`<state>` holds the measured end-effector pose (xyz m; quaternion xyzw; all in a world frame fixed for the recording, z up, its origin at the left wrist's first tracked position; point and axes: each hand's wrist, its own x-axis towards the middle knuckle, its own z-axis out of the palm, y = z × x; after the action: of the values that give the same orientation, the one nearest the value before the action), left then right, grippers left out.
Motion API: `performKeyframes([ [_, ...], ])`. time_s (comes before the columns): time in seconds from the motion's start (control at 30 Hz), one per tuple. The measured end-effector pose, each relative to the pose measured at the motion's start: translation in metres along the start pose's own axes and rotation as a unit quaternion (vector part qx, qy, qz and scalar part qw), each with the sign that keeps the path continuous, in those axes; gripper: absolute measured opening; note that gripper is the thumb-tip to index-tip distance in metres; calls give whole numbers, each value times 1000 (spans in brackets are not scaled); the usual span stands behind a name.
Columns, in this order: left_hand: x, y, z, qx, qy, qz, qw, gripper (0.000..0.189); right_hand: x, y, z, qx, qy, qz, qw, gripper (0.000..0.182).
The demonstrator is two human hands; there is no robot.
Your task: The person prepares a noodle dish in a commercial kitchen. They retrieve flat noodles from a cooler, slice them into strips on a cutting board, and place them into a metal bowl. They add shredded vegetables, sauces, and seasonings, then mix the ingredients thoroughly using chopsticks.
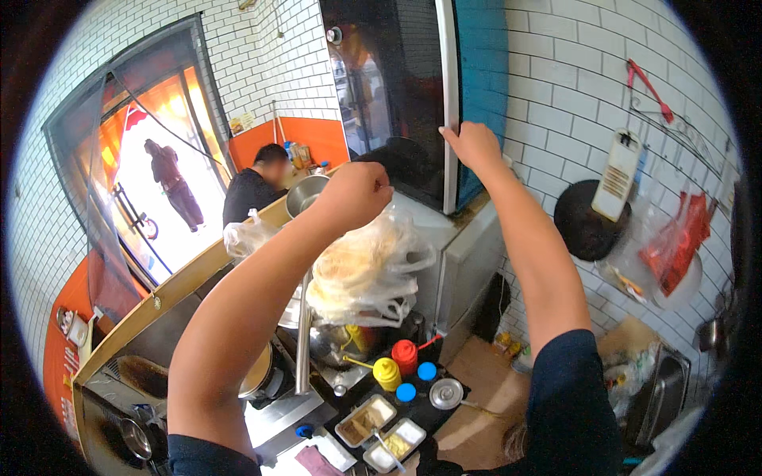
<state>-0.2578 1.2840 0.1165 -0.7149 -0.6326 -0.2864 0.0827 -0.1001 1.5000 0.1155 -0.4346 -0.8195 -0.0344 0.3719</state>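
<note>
My right hand (pixel 473 146) is raised at the white edge of a tall glass-fronted cabinet door (pixel 449 107), with its fingertips at the frame. My left hand (pixel 357 193) is raised in a loose curl over clear plastic bags (pixel 363 268) of pale, flat rounds; whether it holds anything cannot be told. Just behind its wrist stands a metal pot (pixel 306 193). Below the bags are a steel-handled pan (pixel 303 339), a yellow squeeze bottle (pixel 387 373) and a red squeeze bottle (pixel 405 356). Seasoning trays (pixel 366 419) with a spoon sit nearer to me.
A person (pixel 253 184) in black sits beyond the wooden counter ledge (pixel 178 297); another person (pixel 172 178) stands outside the doorway. A stove with a pot (pixel 259 375) is at my left. A black pan (pixel 592 220) hangs on the tiled wall, above a steel sink (pixel 661 398).
</note>
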Motion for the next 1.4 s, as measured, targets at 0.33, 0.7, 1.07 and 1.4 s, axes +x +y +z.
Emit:
performKeyframes([
  [0.33, 119, -2, 48, -20, 93, -93, 991, 53, 11, 14, 27, 101, 65, -55, 991, 44],
  [0.7, 115, 3, 26, -19, 152, -186, 971, 59, -6, -20, -9, 402, 18, -232, 886, 19],
  [1.07, 107, 10, 20, -29, 124, -168, 978, 54, 180, -50, 30, -141, 134, -138, 971, 19],
  [1.4, 103, 1, 19, -25, 119, -164, 979, 54, 198, -47, 20, -125, 2, -58, 990, 21],
])
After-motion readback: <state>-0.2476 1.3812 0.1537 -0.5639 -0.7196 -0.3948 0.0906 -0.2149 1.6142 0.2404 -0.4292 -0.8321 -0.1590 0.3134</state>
